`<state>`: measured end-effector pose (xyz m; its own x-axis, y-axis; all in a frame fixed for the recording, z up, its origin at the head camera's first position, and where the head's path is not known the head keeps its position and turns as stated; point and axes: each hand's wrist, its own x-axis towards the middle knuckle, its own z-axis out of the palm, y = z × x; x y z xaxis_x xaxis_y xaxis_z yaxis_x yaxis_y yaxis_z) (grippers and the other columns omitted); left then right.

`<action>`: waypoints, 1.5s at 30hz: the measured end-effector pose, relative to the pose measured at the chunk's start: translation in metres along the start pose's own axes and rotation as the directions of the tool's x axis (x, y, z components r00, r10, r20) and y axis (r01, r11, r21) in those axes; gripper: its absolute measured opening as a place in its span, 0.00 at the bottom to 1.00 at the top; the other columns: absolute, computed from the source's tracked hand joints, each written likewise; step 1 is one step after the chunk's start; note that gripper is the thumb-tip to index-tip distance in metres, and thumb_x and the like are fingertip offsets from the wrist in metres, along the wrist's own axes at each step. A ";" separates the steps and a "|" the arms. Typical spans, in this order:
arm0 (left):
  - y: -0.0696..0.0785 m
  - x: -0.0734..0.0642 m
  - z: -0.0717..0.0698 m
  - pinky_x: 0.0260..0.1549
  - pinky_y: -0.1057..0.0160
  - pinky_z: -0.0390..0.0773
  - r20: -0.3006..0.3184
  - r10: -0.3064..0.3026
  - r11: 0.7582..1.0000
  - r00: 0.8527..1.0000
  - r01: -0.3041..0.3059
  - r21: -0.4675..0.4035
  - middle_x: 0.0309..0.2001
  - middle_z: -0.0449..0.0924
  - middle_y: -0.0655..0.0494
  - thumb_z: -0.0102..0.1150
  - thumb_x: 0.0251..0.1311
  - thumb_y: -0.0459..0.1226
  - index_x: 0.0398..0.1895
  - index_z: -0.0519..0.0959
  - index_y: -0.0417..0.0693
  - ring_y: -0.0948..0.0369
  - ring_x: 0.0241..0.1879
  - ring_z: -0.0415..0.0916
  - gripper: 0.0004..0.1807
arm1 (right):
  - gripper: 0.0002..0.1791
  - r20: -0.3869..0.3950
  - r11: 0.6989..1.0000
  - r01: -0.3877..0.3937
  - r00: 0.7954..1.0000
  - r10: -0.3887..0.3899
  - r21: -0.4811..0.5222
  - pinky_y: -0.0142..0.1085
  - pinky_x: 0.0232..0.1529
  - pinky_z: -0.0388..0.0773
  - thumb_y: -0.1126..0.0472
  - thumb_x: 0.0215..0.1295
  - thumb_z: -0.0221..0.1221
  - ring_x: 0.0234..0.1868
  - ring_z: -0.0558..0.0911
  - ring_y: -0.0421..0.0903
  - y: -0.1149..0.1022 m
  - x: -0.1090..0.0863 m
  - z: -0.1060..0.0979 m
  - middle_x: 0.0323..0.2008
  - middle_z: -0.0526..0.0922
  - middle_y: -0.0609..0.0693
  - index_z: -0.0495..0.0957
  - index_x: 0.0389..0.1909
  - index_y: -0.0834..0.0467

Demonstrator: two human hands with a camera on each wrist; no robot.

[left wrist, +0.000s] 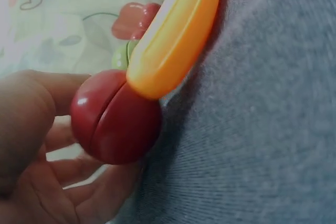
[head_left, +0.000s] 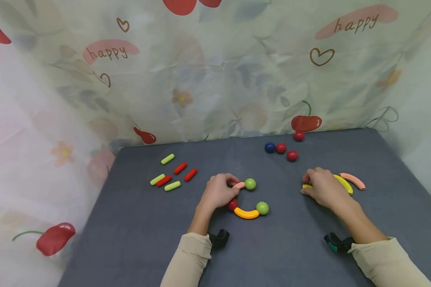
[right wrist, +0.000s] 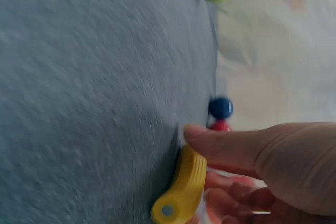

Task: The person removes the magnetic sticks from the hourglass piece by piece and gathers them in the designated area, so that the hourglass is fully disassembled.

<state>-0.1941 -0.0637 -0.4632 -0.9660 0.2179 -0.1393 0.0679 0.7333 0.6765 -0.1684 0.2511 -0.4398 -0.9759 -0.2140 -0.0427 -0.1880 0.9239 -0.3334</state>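
My left hand [head_left: 218, 191] pinches a pink curved rod [head_left: 239, 185] between thumb and fingers; its far end touches a green ball [head_left: 250, 183]. Just below these fingers, a red ball [left wrist: 116, 118] joins an orange curved rod [left wrist: 176, 35], whose other end meets a second green ball [head_left: 262, 208]. To the right, my right hand [head_left: 323, 187] pinches a yellow curved rod [right wrist: 184, 187] with a grey dot on its end. Beside that hand lie another yellow curved rod [head_left: 344, 184] and a pink one [head_left: 352, 181], partly behind the hand.
Short straight rods, red [head_left: 190, 175] and light green [head_left: 167, 159], lie scattered at the left. Near the back edge sit a blue ball [head_left: 269, 147] and several red balls [head_left: 292, 155]. Printed cloth [head_left: 219, 79] hangs behind the grey table [head_left: 140, 239].
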 end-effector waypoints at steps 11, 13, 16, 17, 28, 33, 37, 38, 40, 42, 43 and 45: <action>-0.011 0.005 0.000 0.45 0.59 0.78 0.043 0.000 0.991 0.999 0.006 -0.136 0.43 0.88 0.61 0.71 0.62 0.46 0.47 0.88 0.61 0.59 0.44 0.77 0.11 | 0.24 0.064 0.912 0.201 0.969 -0.238 0.357 0.40 0.46 0.82 0.53 0.65 0.69 0.40 0.82 0.43 -0.062 0.038 0.039 0.50 0.79 0.56 0.76 0.58 0.57; -0.012 0.006 0.002 0.46 0.58 0.78 0.052 -0.001 0.990 0.999 0.008 -0.138 0.44 0.88 0.61 0.71 0.62 0.47 0.48 0.88 0.61 0.58 0.45 0.77 0.12 | 0.23 0.085 0.891 0.207 0.961 -0.262 0.405 0.38 0.46 0.81 0.52 0.65 0.69 0.41 0.81 0.43 -0.065 0.048 0.047 0.49 0.78 0.56 0.77 0.57 0.55; -0.013 0.007 0.004 0.48 0.57 0.78 0.057 0.009 0.990 0.998 -0.001 -0.142 0.45 0.88 0.61 0.71 0.62 0.48 0.48 0.88 0.61 0.58 0.46 0.77 0.13 | 0.19 0.108 0.891 0.215 0.955 -0.278 0.399 0.36 0.43 0.77 0.53 0.64 0.70 0.41 0.79 0.45 -0.069 0.058 0.053 0.45 0.79 0.55 0.78 0.53 0.53; -0.013 0.008 0.004 0.48 0.57 0.78 0.057 0.013 0.990 0.998 -0.005 -0.142 0.45 0.88 0.61 0.71 0.62 0.48 0.48 0.88 0.61 0.58 0.46 0.77 0.12 | 0.17 0.116 0.898 0.217 0.953 -0.279 0.383 0.35 0.42 0.75 0.54 0.64 0.70 0.41 0.77 0.45 -0.070 0.061 0.054 0.44 0.79 0.54 0.79 0.51 0.53; -0.014 0.008 0.001 0.45 0.61 0.78 0.050 0.021 0.991 0.999 -0.014 -0.137 0.43 0.88 0.64 0.70 0.60 0.54 0.47 0.87 0.62 0.61 0.46 0.77 0.15 | 0.21 0.096 0.967 0.118 0.985 -0.143 0.224 0.45 0.46 0.81 0.57 0.63 0.70 0.43 0.81 0.50 -0.060 0.066 0.011 0.45 0.84 0.58 0.79 0.53 0.61; -0.012 0.006 -0.002 0.43 0.62 0.79 0.044 0.044 0.989 0.998 -0.037 -0.140 0.43 0.88 0.62 0.69 0.61 0.54 0.48 0.86 0.60 0.63 0.42 0.79 0.16 | 0.23 -0.057 0.974 0.048 0.998 -0.036 0.223 0.54 0.50 0.79 0.56 0.67 0.66 0.48 0.82 0.59 -0.012 0.084 -0.019 0.52 0.83 0.65 0.78 0.58 0.65; -0.011 0.005 0.001 0.37 0.64 0.78 0.052 0.048 0.989 0.997 -0.040 -0.139 0.43 0.87 0.62 0.68 0.61 0.56 0.48 0.86 0.59 0.63 0.37 0.78 0.18 | 0.27 -0.063 0.966 -0.083 0.993 0.102 0.246 0.59 0.56 0.75 0.55 0.72 0.61 0.57 0.78 0.66 0.028 0.096 -0.022 0.57 0.79 0.70 0.73 0.64 0.68; -0.011 0.005 0.002 0.35 0.65 0.78 0.056 0.049 0.989 0.997 -0.041 -0.141 0.43 0.87 0.62 0.68 0.60 0.57 0.47 0.86 0.59 0.63 0.36 0.78 0.19 | 0.28 -0.042 0.958 -0.130 0.989 0.145 0.256 0.60 0.58 0.74 0.54 0.73 0.60 0.59 0.77 0.67 0.036 0.098 -0.021 0.58 0.78 0.71 0.71 0.65 0.69; -0.010 0.004 0.004 0.32 0.66 0.77 0.062 0.051 0.989 0.997 -0.041 -0.142 0.42 0.87 0.63 0.68 0.59 0.58 0.47 0.86 0.59 0.63 0.34 0.77 0.20 | 0.29 -0.004 0.943 -0.200 0.978 0.208 0.268 0.60 0.61 0.72 0.53 0.74 0.58 0.61 0.74 0.68 0.048 0.099 -0.016 0.60 0.77 0.71 0.69 0.67 0.69; -0.009 0.005 0.005 0.31 0.66 0.76 0.060 0.055 0.988 0.997 -0.046 -0.150 0.41 0.86 0.63 0.69 0.58 0.59 0.46 0.86 0.60 0.63 0.33 0.76 0.20 | 0.29 0.007 0.931 -0.234 0.970 0.241 0.279 0.61 0.62 0.71 0.53 0.75 0.57 0.62 0.72 0.68 0.053 0.098 -0.013 0.60 0.76 0.72 0.68 0.67 0.70; -0.009 0.005 0.005 0.30 0.66 0.76 0.055 0.058 0.987 0.997 -0.049 -0.156 0.40 0.86 0.64 0.69 0.58 0.59 0.46 0.86 0.60 0.63 0.32 0.76 0.20 | 0.29 -0.007 0.932 -0.232 0.970 0.243 0.279 0.61 0.62 0.70 0.54 0.75 0.57 0.62 0.72 0.69 0.054 0.097 -0.012 0.60 0.76 0.72 0.68 0.66 0.70; -0.009 0.005 0.004 0.28 0.65 0.76 0.040 0.058 0.986 0.998 -0.051 -0.162 0.39 0.86 0.65 0.70 0.57 0.60 0.45 0.86 0.61 0.62 0.31 0.76 0.20 | 0.29 -0.080 0.940 -0.203 0.969 0.233 0.273 0.62 0.61 0.69 0.54 0.74 0.57 0.61 0.71 0.69 0.050 0.096 -0.012 0.59 0.74 0.73 0.69 0.65 0.71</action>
<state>-0.1985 -0.0666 -0.4726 -0.9496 0.2857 -0.1288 0.0756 0.6075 0.7907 -0.2723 0.2806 -0.4492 -0.9985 0.0331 -0.0436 0.0519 0.8254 -0.5622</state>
